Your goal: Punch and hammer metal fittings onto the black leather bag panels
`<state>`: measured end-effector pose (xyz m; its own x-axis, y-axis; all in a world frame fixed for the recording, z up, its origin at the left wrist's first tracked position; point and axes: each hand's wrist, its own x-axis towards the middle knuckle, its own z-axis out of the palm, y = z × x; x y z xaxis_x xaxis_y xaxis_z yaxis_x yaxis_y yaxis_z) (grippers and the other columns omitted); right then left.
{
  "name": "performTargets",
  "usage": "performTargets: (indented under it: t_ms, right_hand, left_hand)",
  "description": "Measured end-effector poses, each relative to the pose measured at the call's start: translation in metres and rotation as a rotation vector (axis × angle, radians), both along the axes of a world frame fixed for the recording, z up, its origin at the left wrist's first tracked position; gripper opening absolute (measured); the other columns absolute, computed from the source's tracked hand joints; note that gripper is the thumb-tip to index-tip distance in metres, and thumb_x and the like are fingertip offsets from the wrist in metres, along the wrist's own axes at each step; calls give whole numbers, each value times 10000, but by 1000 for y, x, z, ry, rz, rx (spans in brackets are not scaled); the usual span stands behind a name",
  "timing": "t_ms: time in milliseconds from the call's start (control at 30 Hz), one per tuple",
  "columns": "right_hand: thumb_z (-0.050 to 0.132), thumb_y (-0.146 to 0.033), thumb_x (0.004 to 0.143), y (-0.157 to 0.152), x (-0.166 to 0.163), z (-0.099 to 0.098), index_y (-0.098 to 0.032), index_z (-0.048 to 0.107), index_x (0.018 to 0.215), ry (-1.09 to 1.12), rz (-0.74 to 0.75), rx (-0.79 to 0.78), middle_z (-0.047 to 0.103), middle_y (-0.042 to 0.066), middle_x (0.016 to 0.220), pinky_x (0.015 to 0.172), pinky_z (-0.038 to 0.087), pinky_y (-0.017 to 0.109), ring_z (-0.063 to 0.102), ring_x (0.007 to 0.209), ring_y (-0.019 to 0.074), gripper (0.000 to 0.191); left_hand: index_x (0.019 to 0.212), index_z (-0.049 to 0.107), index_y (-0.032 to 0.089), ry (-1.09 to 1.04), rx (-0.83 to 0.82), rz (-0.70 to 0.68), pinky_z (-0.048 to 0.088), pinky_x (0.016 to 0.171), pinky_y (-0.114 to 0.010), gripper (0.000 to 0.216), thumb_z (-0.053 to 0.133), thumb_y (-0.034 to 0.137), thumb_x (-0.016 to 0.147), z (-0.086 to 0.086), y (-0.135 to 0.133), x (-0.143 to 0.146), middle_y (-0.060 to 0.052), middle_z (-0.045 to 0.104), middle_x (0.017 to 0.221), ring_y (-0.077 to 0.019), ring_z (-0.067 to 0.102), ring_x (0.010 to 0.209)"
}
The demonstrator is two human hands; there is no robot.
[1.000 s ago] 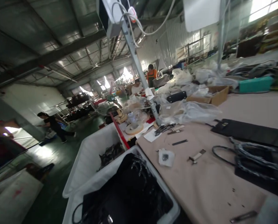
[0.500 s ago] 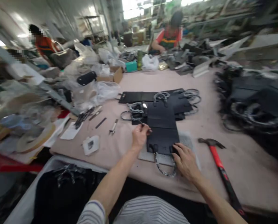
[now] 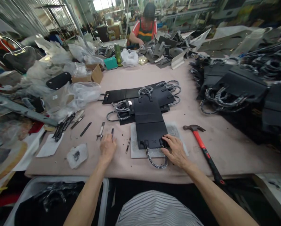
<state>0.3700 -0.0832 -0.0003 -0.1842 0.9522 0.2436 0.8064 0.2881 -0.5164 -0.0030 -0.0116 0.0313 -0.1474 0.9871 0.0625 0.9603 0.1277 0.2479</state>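
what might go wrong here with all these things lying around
The claw hammer lies with its handle end at the front edge of the table, near the right forearm; a bump might knock it off. The slim tool lies loose close to the black bag under the right hand and could scratch it if they meet.

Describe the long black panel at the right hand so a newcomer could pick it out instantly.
On the table covered in pale pinkish cloth, find the grey rectangular slab near the wearer's edge. The long, flat black panel lies partly across it, its plastic-wrapped loop handle pointing toward the wearer. Unlike the other black panels, it has the right hand at its near corner.
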Motion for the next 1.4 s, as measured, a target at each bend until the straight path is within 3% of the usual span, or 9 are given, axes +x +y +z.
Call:
performTargets:
  t_ms: [100,233,333,433,633,1100,1400]
  right_hand:
    - [573,-432,962,1,0,-2,-201,563,1386,14,-10,12,548,152,1454,1106,396,560,485,1325,339,483]
    - [585,-415,945,1,-2,-4,-217,594,1342,36,-22,32,572,141,1429,1088,415,556,514,1301,337,443]
    - [597,-385,930,0,-2,-5,-201,609,1278,48,-29,64,586,150,1394,1075,422,550,523,1285,337,394]
    - [619,-369,911,-1,-3,-6,-195,611,1236,62,-22,81,586,155,1371,1071,421,548,522,1280,339,368]
    - [637,-331,890,-2,-5,-2,-187,611,1191,75,-23,99,597,151,1323,1056,420,550,531,1250,336,334]
    - [652,-282,880,-3,-9,2,-182,595,1208,65,-44,88,594,150,1315,1084,413,562,514,1252,341,348]
    - [628,-214,892,-25,-29,16,-175,588,1250,0,-100,12,587,161,1344,1047,464,559,506,1248,348,362]
  left_hand:
    - [1137,701,124,-52,135,-168,506,1065,-480,252,575,168,923,-6,-6,23,-185,679,1299,-342,636,1212]
    - [1104,690,182,-226,231,-434,489,1111,-511,188,578,150,955,-11,-21,68,-125,714,1229,-287,665,1165]
    - [1114,674,197,-310,236,-509,507,1101,-518,172,588,153,971,-16,-34,95,-114,705,1248,-277,663,1181]
    - [1123,667,197,-316,222,-534,495,1129,-538,184,587,135,969,-23,-43,107,-119,683,1299,-286,640,1243]
    - [1164,652,179,-310,239,-556,481,1158,-564,242,568,84,957,-32,-51,102,-129,673,1335,-303,606,1312]
    - [1161,659,182,-367,222,-515,501,1150,-556,254,536,80,963,-30,-53,105,-137,660,1351,-296,603,1313]
    - [1160,677,195,-394,181,-496,533,1136,-489,288,540,68,941,-23,-58,104,-127,651,1361,-272,608,1313]
